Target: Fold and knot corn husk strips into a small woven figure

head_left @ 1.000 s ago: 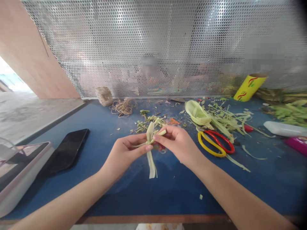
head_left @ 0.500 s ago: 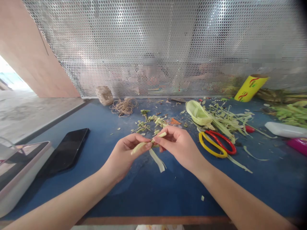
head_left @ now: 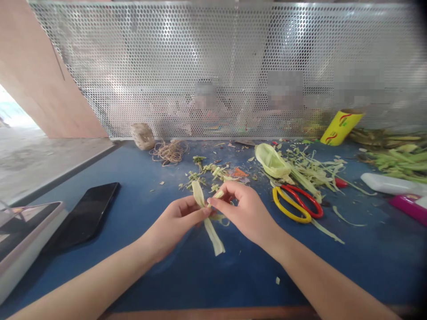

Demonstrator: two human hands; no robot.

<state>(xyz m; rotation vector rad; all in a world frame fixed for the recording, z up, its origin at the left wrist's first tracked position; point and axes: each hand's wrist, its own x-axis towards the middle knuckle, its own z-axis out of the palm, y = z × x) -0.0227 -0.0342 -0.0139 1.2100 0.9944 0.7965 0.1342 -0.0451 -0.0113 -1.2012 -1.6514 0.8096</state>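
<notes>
Pale green leaf strips (head_left: 213,238), probably corn husk, cross between my two hands above the blue table (head_left: 187,280). My left hand (head_left: 178,220) pinches them between thumb and fingers, with one strip end rising and another hanging down. Close beside it, my right hand (head_left: 245,209) pinches a short strip end near the crossing. How the strips are joined is hidden by the fingertips. Just beyond the hands lie several small folded green pieces (head_left: 213,171) and an orange scrap (head_left: 238,172). Scissors (head_left: 296,204) with red and yellow handles rest to the right.
A cupped husk (head_left: 273,162) and shredded strips (head_left: 313,166) lie back right, near a yellow tube (head_left: 342,128) and a white bottle (head_left: 390,183). Back left are a twine tangle (head_left: 169,152) and a pale lump (head_left: 143,135). A phone (head_left: 83,215) lies left. A perforated metal screen (head_left: 167,66) stands behind.
One strip end that lay across my left thumb now stands up between the hands. The hanging strip reaches lower, and both hands have shifted slightly down in view.
</notes>
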